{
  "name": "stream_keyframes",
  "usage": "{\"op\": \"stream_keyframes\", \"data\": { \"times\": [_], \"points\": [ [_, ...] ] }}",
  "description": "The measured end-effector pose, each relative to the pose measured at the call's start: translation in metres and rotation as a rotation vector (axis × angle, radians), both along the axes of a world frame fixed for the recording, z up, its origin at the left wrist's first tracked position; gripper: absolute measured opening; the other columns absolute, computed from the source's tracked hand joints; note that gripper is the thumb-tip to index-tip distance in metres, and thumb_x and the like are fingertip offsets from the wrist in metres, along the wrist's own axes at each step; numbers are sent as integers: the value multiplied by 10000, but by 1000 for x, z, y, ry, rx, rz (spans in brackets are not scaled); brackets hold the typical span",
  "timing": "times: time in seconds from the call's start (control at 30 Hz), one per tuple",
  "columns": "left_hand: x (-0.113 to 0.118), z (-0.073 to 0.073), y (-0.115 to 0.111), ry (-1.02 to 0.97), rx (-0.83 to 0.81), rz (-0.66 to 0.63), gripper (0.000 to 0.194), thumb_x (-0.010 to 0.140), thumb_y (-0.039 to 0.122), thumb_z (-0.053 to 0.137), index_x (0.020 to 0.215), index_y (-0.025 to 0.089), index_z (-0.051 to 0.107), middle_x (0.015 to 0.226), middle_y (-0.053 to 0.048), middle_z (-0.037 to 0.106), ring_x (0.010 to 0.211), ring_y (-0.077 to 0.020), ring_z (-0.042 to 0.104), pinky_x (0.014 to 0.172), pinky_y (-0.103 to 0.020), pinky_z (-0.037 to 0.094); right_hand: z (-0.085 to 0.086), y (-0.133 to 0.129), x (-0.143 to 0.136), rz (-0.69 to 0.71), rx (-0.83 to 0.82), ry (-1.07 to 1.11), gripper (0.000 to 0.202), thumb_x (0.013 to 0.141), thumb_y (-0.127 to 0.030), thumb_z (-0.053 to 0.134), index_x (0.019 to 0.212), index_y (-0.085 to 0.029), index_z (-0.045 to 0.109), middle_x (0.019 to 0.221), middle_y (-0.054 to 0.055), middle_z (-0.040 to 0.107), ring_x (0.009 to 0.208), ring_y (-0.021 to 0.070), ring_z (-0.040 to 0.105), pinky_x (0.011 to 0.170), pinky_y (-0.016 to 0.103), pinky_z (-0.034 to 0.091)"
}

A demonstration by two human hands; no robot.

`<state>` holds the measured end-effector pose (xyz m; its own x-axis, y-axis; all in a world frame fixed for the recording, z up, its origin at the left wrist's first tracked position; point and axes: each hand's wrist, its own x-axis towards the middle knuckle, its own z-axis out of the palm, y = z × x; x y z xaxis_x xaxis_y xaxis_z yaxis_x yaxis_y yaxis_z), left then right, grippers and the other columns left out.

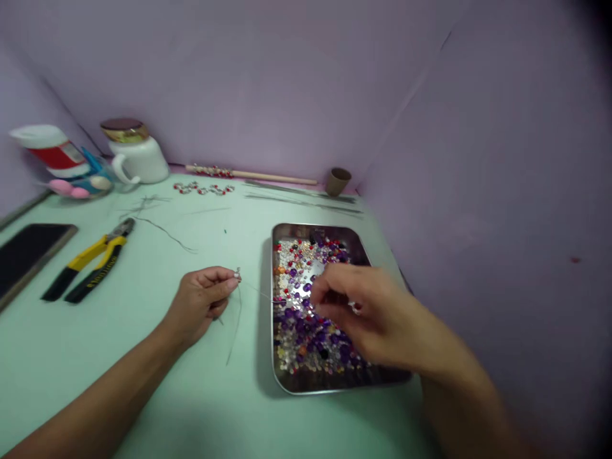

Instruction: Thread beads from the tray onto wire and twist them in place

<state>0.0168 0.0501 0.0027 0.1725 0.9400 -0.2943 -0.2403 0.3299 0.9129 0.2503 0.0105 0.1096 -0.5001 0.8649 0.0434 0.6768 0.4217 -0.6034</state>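
Note:
My left hand [203, 298] is closed in a pinch on a thin wire [238, 325], with a small bead-like bit showing at the fingertips. One end of the wire hangs down toward the tabletop, and another strand reaches right to the tray's rim. Over the metal tray [306, 386] is my right hand [363, 312], slightly blurred, its thumb and fingers curled together; whatever they hold is hidden. Loose beads [301, 328] in purple, red, clear and a few orange and black fill much of the tray.
To the left lie yellow-black pliers [98, 258], a dark phone [33, 255] and cut wires [146, 204]. Along the back are a white lidded mug [143, 159], a white-red bottle [55, 153], a wooden stick [272, 178], a beaded strand [203, 189], straight wires [296, 199] and a brown cup [338, 182].

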Motion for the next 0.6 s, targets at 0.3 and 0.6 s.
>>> {"op": "stream_keyframes", "data": {
  "times": [0.3,0.6],
  "points": [
    [-2,15,-14,-63,-55,146,195,604,210,661,580,143,479,415,111,245,340,-4,142,308,-150,78,-39,-49,-88,-99,-885,930,241,556,-284,703,646,-129,542,473,-42,515,392,58,452,407,192,398],
    [-21,26,-29,10,-3,228,182,621,225,642,609,148,477,429,106,275,346,-4,152,316,-152,83,-87,-44,-106,-158,-755,1049,259,493,-213,752,581,-120,527,481,-40,535,381,54,473,398,181,379]
  ]
}}
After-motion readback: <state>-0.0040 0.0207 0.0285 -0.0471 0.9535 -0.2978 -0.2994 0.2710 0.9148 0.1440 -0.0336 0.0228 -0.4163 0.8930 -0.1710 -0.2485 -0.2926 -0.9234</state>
